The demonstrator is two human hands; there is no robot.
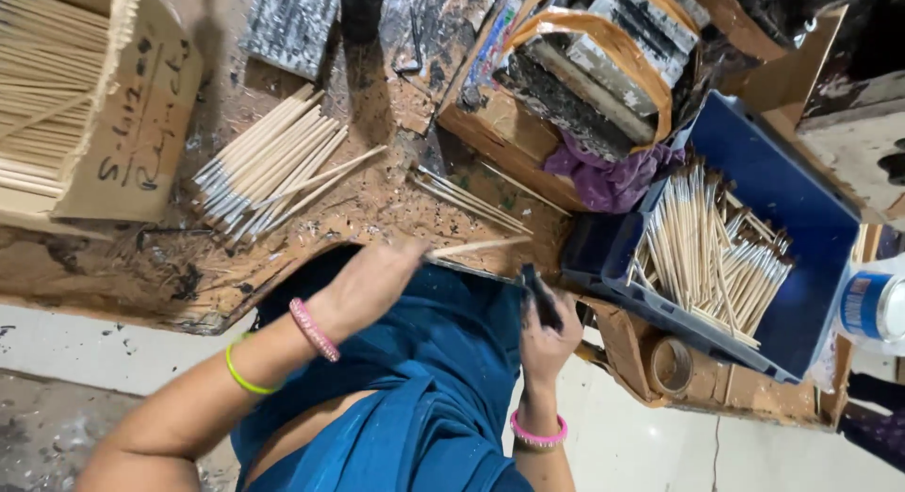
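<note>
The strip of bench (377,205) just beyond the left hand (372,280) is hemmed in by a fan of brush handles (269,162) toward the cardboard box (90,96) and a few loose sticks (467,200) toward the stacked blocks (584,68). The right hand (547,336) is bounded by the blue crate (801,228), filled with brushes, and the tape roll (671,365) at the bench edge. Open floor (660,435) is left beside the right wrist.
</note>
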